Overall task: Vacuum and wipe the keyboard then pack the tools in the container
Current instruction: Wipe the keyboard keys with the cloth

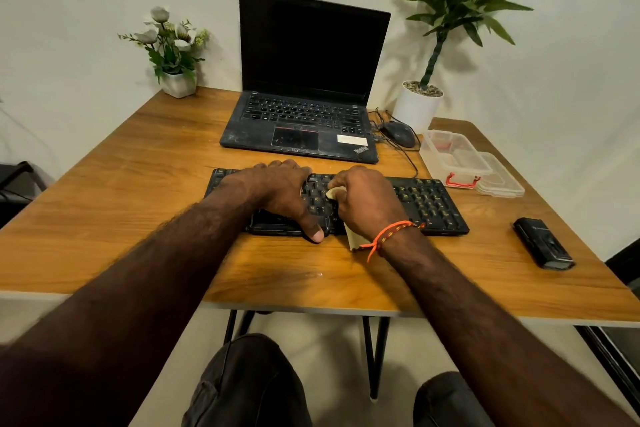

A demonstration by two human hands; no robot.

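No sleeves are worn on the forearms, an orange braided thread bracelet (389,234) is tied at the right wrist, and dark trousers (249,381) are worn.

Laptop (304,107), mouse (398,133), two plants (173,45)

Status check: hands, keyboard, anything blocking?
Left hand flat on keyboard, steadying it. Right hand grips cloth, wiping keys. Vacuum and container off right. Nothing blocking.
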